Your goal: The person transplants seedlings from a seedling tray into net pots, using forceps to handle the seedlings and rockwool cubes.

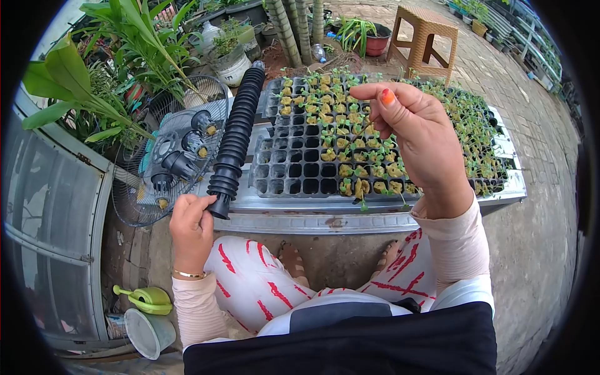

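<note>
My left hand (192, 226) pinches the rim of a black net pot (220, 207) at the near end of a long nested stack of net pots (240, 119). My right hand (420, 128) is raised over the seedling tray (311, 170), its thumb and fingers drawn together. Whatever may be between those fingertips blends with the seedlings behind. Many tray cells hold small green seedlings in yellowish plugs (345, 170); the cells on the left side hold none. Left of the stack, several net pots with plugs (181, 165) lie on a round wire fan grille (134, 209).
The tray rests on a metal-edged table (312, 223) before my knees. A brown plastic stool (426, 31) and potted plants (377, 42) stand beyond it. At lower left are a green watering can (150, 300) and a pale bucket (150, 334), near a glazed metal frame (56, 231).
</note>
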Action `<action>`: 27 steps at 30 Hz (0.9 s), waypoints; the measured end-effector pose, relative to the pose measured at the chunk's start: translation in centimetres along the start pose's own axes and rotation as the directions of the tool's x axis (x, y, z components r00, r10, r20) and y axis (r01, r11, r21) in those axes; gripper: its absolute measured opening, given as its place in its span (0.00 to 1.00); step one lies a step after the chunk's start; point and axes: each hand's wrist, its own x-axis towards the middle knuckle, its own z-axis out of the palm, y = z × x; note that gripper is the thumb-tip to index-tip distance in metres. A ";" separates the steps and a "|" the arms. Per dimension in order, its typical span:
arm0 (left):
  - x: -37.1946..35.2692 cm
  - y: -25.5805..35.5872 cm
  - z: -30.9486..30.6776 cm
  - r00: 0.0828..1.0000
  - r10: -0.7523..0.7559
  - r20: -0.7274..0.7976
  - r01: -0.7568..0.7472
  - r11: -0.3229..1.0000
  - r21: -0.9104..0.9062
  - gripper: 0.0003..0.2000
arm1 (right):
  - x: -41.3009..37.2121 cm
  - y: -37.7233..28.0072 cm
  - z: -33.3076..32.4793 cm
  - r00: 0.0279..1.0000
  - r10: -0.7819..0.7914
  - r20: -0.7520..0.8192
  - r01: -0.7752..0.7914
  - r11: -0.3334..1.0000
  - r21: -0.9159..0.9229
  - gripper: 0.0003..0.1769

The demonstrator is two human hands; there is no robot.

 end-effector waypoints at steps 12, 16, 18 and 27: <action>-0.3 3.9 -6.9 0.993 -0.121 -0.005 0.121 0.993 -0.001 0.15 | -0.3 0.5 -1.6 0.998 -0.027 -0.050 0.030 0.998 0.050 0.17; 0.7 5.5 -6.3 0.981 -0.078 -0.179 0.050 0.987 -0.155 0.15 | -0.6 0.3 -1.7 0.997 -0.052 -0.058 0.054 0.998 0.044 0.17; 1.4 5.8 -5.7 0.983 -0.079 -0.167 0.045 0.979 -0.201 0.16 | -1.3 -0.7 -1.6 0.995 -0.064 -0.082 0.066 0.998 0.021 0.17; -0.7 0.0 -5.5 0.993 -0.068 -0.101 0.057 0.993 -0.108 0.17 | -2.0 -8.2 -21.6 0.882 -0.293 -0.369 0.077 0.862 -0.501 0.18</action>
